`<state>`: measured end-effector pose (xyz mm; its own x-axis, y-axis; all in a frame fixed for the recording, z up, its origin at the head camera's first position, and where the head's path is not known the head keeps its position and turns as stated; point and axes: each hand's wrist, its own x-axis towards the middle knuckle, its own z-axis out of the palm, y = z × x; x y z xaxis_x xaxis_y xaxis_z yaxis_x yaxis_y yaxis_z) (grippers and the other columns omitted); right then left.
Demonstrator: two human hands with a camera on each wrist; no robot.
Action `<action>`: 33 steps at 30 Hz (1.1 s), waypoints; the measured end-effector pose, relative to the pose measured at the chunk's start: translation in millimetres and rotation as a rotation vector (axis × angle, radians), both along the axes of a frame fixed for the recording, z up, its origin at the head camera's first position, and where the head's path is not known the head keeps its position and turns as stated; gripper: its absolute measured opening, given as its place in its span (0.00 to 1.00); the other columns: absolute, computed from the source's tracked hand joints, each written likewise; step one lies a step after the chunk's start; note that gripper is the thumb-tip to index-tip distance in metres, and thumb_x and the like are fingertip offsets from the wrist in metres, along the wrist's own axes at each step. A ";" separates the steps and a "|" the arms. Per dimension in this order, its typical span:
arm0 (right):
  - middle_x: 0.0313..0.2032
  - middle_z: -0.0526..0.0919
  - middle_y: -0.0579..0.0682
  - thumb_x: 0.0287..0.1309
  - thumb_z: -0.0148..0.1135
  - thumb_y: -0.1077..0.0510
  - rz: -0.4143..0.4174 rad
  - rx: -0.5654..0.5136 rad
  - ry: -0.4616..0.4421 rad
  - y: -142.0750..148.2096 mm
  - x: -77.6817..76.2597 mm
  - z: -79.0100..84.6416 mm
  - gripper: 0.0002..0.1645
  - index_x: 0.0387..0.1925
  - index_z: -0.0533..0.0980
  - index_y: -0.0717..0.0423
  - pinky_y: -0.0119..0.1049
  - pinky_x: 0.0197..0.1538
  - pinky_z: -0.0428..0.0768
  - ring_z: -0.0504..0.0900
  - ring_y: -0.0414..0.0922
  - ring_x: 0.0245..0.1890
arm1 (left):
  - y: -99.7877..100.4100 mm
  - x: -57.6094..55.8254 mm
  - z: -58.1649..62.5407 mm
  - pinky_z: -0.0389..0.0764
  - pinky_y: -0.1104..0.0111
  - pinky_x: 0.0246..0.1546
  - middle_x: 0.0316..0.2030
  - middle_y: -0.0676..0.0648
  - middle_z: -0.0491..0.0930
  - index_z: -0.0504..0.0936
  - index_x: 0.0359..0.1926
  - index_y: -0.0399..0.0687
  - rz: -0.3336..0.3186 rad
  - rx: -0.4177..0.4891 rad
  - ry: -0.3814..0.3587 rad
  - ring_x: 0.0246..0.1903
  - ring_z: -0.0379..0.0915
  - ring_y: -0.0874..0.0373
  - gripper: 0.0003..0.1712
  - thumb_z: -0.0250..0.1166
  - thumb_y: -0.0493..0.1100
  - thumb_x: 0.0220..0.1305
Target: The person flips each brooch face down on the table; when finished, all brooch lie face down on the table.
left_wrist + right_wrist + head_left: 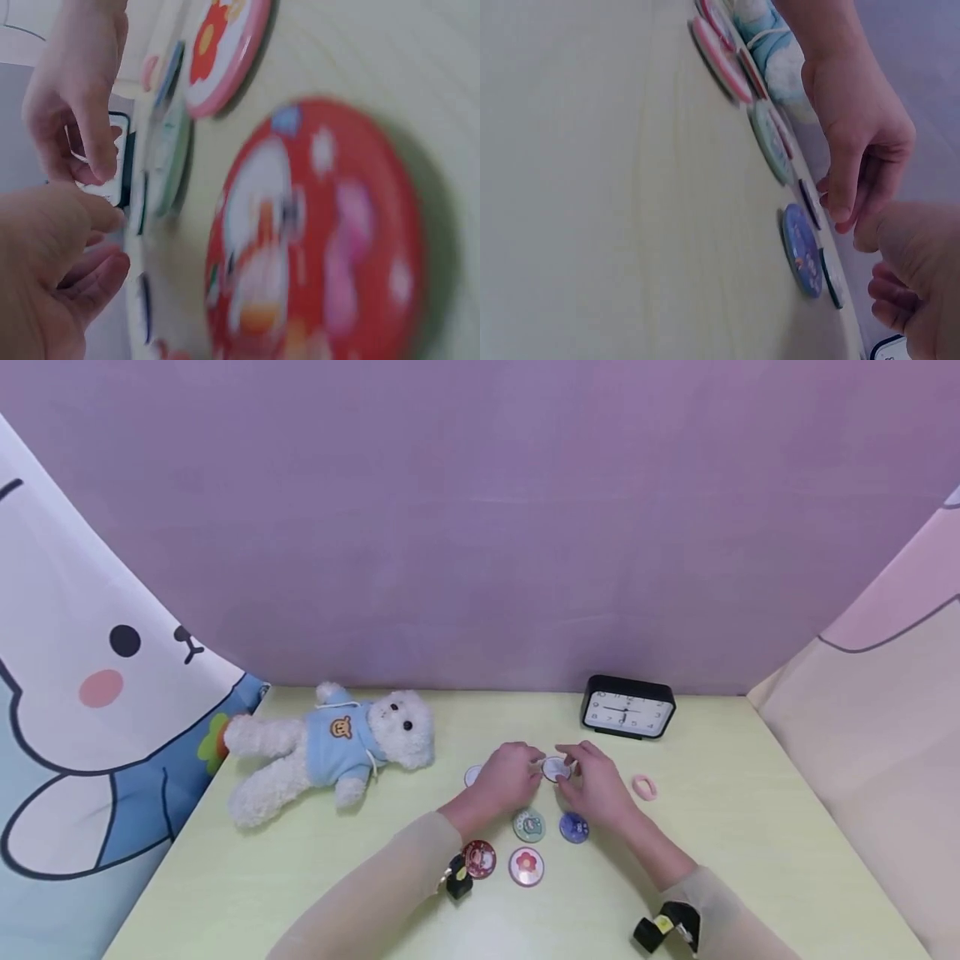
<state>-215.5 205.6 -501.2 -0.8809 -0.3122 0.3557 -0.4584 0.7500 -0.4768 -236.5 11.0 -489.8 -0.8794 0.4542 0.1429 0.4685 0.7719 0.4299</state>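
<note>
My left hand (510, 775) and right hand (596, 785) hover close together over the table, fingers loosely bent, thumbs apart from the fingers. In the head view a round white badge (557, 768) shows between their fingertips; contact with it is hard to tell. Another pale disc (471, 775) is partly covered by the left hand. Nearer lie a green badge (528, 825), a blue badge (574, 827), a pink-rimmed flower badge (527, 867) and a red badge (481, 858). The right wrist view shows dark-rimmed discs (832, 278) lying flat below the hands. Neither hand visibly grips anything.
A white plush toy (337, 747) in a blue hoodie lies at the left. A black desk clock (628, 708) stands at the back right, with a pink ring-shaped band (644, 787) in front of it. A purple backdrop (480, 527) rises behind the table.
</note>
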 end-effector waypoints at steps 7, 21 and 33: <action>0.40 0.89 0.49 0.57 0.77 0.63 0.198 0.054 -0.021 -3.3 20.8 12.0 0.15 0.47 0.87 0.57 0.34 0.42 0.86 0.85 0.45 0.38 | -41.4 14.5 7.3 0.87 0.67 0.51 0.45 0.49 0.92 0.90 0.55 0.47 -0.126 -0.017 -0.036 0.45 0.87 0.57 0.17 0.73 0.45 0.67; 0.45 0.89 0.45 0.52 0.81 0.58 0.343 0.209 -0.088 -8.0 38.0 8.4 0.20 0.48 0.87 0.53 0.43 0.57 0.86 0.85 0.43 0.49 | -61.1 40.6 -4.1 0.81 0.72 0.48 0.46 0.52 0.93 0.91 0.52 0.47 -0.278 -0.097 -0.008 0.38 0.78 0.64 0.21 0.79 0.50 0.61; 0.40 0.88 0.41 0.60 0.77 0.54 0.288 0.150 -0.065 -7.9 36.7 -2.4 0.14 0.48 0.88 0.49 0.34 0.47 0.85 0.82 0.36 0.41 | -61.4 36.2 -12.3 0.76 0.78 0.38 0.33 0.55 0.91 0.93 0.47 0.50 -0.225 0.095 -0.049 0.30 0.73 0.70 0.11 0.77 0.45 0.65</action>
<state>-178.8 197.7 -503.6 -0.7680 -0.5967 0.2325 -0.6342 0.6580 -0.4061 -200.3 -50.3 -502.1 -0.7647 0.6257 0.1539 0.6006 0.6057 0.5219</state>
